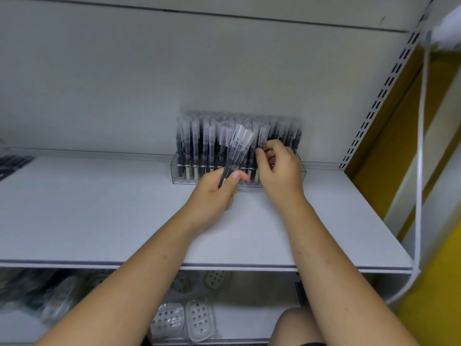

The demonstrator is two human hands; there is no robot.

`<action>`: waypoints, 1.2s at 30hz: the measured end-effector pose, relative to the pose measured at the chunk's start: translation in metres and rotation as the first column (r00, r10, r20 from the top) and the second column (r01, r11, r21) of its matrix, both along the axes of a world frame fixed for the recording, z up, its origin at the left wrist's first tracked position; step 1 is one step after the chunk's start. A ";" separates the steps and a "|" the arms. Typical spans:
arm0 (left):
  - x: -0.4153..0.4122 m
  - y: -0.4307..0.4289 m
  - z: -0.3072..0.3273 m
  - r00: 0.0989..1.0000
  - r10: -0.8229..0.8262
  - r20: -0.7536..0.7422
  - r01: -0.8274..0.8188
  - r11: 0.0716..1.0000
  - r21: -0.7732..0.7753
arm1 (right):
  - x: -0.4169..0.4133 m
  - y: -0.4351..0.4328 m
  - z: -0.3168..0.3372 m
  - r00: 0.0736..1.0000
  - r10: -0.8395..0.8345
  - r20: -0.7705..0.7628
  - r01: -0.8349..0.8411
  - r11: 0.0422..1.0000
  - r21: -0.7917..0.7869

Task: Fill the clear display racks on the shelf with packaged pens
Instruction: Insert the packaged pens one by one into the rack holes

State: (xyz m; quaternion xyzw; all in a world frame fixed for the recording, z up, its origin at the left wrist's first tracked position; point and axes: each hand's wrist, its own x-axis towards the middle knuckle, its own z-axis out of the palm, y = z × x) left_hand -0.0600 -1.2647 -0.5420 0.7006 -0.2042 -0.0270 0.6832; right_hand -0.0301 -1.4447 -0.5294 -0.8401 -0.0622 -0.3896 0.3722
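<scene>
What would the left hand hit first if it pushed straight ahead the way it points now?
Most likely the clear rack: the left hand sits just before its front wall. The held pens lean toward the standing pens and might touch them first; depth is unclear.

Left grip curled tight, thumb forward; right grip pinching.

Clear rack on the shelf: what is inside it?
Packaged pens stand upright in the clear rack. The right hand hides the slots behind it.
</scene>
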 end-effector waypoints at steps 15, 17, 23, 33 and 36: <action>0.002 0.000 0.000 1.000 0.023 -0.008 -0.023 1.000 0.008 | -0.026 0.005 0.023 0.954 0.301 -0.010 -0.262 0.848 0.461; 0.002 0.001 0.000 1.000 0.014 -0.006 -0.014 1.000 -0.008 | -0.031 0.010 0.025 0.896 0.432 -0.104 -0.347 0.827 0.443; 0.003 0.001 -0.001 1.000 0.011 0.002 -0.011 1.000 0.010 | -0.030 0.012 0.025 0.861 0.494 -0.119 -0.400 0.803 0.441; 0.000 0.000 0.001 0.999 0.031 -0.023 -0.031 1.000 0.000 | -0.019 -0.006 0.026 0.961 0.177 0.213 -0.269 0.782 0.562; 0.000 0.001 0.002 0.998 0.040 -0.039 -0.040 0.999 0.013 | -0.014 -0.014 0.023 0.970 0.044 0.238 -0.149 0.882 0.447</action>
